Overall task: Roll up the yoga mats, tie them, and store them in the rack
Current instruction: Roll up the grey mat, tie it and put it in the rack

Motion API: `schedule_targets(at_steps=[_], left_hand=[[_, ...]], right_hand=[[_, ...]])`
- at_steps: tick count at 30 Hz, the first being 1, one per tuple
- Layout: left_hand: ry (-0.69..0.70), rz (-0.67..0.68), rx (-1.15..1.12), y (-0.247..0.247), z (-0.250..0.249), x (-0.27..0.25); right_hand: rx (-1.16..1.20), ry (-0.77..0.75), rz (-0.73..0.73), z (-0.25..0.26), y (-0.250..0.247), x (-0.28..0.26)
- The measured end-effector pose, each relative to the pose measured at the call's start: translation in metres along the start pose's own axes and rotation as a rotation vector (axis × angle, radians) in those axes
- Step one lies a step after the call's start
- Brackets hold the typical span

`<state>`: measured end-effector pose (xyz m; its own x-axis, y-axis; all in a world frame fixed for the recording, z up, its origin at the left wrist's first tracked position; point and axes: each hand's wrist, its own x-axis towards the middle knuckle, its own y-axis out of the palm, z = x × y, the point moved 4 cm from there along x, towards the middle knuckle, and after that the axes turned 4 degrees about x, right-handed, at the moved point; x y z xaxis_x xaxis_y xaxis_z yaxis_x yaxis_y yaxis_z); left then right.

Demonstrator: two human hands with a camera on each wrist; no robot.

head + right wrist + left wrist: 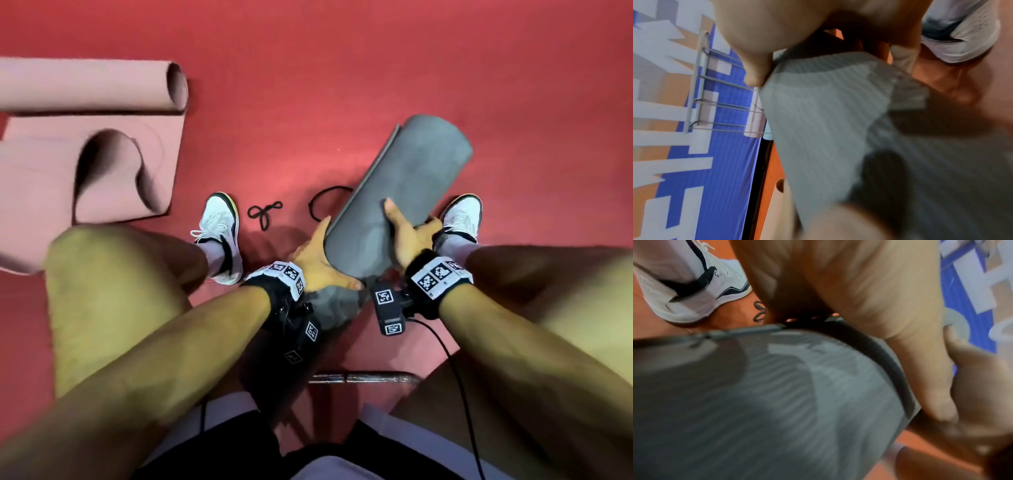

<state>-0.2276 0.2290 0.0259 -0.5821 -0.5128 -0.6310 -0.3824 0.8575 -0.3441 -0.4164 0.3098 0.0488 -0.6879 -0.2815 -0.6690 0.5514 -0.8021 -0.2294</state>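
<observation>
Between the person's knees, both hands clasped a rolled grey yoga mat (400,192). The left hand (317,255) cupped the roll's left side near its lower end, thumb across the front, fingers curled round beneath it. The right hand (407,233) gripped the right side slightly higher, thumb lying along the top and fingers wrapped behind. Held this way, the mat tilted up and to the right, its far end raised above the red floor (342,68) and its near end low between the wrists. Two black cords lay on the floor just left of it: a knotted, looped cord (264,212) between the white shoes, and a curved cord (325,200) whose far end passed behind the roll. Well to the left, a pink mat (85,164) lay loosely curled, partly unrolled. From the right wrist view, a wire rack (715,91) showed against a blue wall, apart from the mat.
</observation>
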Motion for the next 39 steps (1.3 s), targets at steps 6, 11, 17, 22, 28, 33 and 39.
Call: schedule_targets(at_steps=[6, 11, 17, 22, 28, 33, 39], left_hand=[[0.024, 0.069, 0.2, 0.01, -0.013, 0.034], [-0.079, 0.079, 0.504, 0.024, -0.001, 0.047], [-0.118, -0.024, 0.653, 0.021, 0.035, 0.072], [-0.162, 0.022, 0.664, 0.012, 0.09, 0.089], [-0.158, 0.039, 0.765, 0.025, 0.146, 0.091], [-0.117, 0.055, 0.702, 0.02, 0.16, 0.105], [-0.113, 0.105, 0.659, 0.008, 0.164, 0.117]], right_hand=[[-0.128, 0.012, -0.199, 0.015, -0.021, 0.01], [-0.619, -0.353, 0.028, 0.056, 0.009, 0.023], [-1.105, -0.398, 0.425, 0.02, 0.104, 0.048], [-1.438, -0.43, 0.521, -0.016, 0.155, 0.072], [-1.548, -0.411, 0.678, -0.081, 0.193, 0.108], [-1.688, -0.446, 0.707, -0.117, 0.213, 0.135], [-1.822, -0.445, 0.717, -0.131, 0.232, 0.154]])
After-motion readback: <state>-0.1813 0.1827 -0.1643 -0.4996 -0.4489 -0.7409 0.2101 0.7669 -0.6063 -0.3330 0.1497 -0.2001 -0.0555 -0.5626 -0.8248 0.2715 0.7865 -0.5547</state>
